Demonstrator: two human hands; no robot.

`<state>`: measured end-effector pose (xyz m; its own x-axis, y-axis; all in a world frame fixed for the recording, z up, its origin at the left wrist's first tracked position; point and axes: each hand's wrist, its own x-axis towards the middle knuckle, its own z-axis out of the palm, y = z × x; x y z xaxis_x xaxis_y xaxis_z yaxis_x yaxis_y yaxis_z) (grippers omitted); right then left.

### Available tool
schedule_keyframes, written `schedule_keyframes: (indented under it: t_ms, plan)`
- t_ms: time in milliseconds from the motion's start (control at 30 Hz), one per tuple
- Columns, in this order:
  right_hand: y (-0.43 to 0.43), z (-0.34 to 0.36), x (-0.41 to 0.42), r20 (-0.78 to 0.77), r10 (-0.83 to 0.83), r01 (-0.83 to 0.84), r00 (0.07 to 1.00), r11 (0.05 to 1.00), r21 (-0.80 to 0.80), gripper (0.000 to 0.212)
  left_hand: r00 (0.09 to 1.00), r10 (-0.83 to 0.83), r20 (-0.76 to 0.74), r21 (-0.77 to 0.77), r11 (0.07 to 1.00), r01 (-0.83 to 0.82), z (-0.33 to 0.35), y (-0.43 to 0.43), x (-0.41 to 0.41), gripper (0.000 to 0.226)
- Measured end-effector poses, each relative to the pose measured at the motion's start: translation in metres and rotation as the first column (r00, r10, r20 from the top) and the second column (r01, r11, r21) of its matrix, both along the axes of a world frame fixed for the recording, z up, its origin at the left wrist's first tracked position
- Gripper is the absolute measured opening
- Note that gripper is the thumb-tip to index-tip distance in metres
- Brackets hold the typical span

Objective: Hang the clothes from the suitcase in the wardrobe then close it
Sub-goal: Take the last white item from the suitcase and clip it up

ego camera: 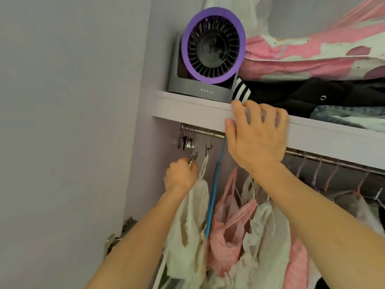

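The cream camisole is hanging nearest. It is looking soft, light and lacy, so it is best taken by its thin strap. The left hand is pinching a small metal clip beside that strap, under the rail. The right hand is hooking its bent fingers over the front edge of the shelf. Farther back, the shelf is carrying a purple fan and folded clothes.
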<state>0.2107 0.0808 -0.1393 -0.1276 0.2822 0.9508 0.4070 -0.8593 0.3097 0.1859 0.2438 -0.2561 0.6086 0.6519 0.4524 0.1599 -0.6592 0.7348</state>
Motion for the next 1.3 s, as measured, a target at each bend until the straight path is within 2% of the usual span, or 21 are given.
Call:
schedule_keyframes:
  t_ms: [200,333,400,467,600,667,867,1000,1167,1233,1300]
  plan:
    - [0.006,-0.004,0.013,0.101,-0.024,0.020,0.995,0.999,0.045,0.041,0.988,0.061,0.143,0.121,0.990,-0.079,0.009,0.013,0.058,0.033]
    - [0.007,-0.003,0.016,0.134,-0.015,0.006,0.991,0.998,0.066,0.040,0.933,0.092,0.348,0.091,0.987,-0.131,0.012,0.010,0.076,0.028]
    - [0.007,-0.003,0.016,0.133,0.006,-0.015,0.991,0.998,0.066,0.040,0.914,0.113,0.389,0.078,0.985,-0.155,0.012,0.006,0.080,0.030]
    - [0.007,-0.004,0.015,0.125,0.005,-0.011,0.992,0.999,0.052,0.041,0.941,0.134,0.310,0.090,0.981,-0.170,0.017,0.005,0.088,0.033]
    - [0.004,-0.003,0.013,0.075,0.002,-0.004,0.997,1.000,0.020,0.043,0.984,0.172,0.040,0.070,0.982,-0.174,0.030,0.012,0.098,0.033]
    - [0.004,-0.004,0.014,0.059,-0.002,0.001,0.998,1.000,0.019,0.043,0.985,0.133,-0.111,0.071,0.989,-0.126,0.025,0.014,0.096,0.034]
    - [0.004,-0.004,0.007,-0.019,0.002,-0.002,1.000,1.000,-0.012,0.044,0.917,0.093,-0.387,0.015,0.995,-0.095,-0.021,0.022,0.062,0.037]
    - [0.000,0.001,-0.007,-0.214,-0.015,-0.011,0.977,0.993,-0.120,0.045,0.836,0.035,-0.548,0.006,0.999,-0.038,-0.037,0.018,0.023,0.040]
    - [-0.011,0.014,-0.038,-0.477,-0.094,-0.017,0.874,0.975,-0.224,0.051,0.813,-0.013,-0.583,0.050,0.997,0.052,0.006,0.000,-0.048,0.040]
    - [-0.016,0.020,-0.052,-0.582,-0.156,-0.038,0.798,0.951,-0.306,0.063,0.813,-0.024,-0.582,0.070,0.994,0.080,0.029,-0.008,-0.080,0.037]
    - [-0.026,0.039,-0.072,-0.719,-0.236,-0.086,0.653,0.921,-0.381,0.071,0.809,-0.044,-0.586,0.082,0.990,0.113,0.056,-0.021,-0.124,0.036]
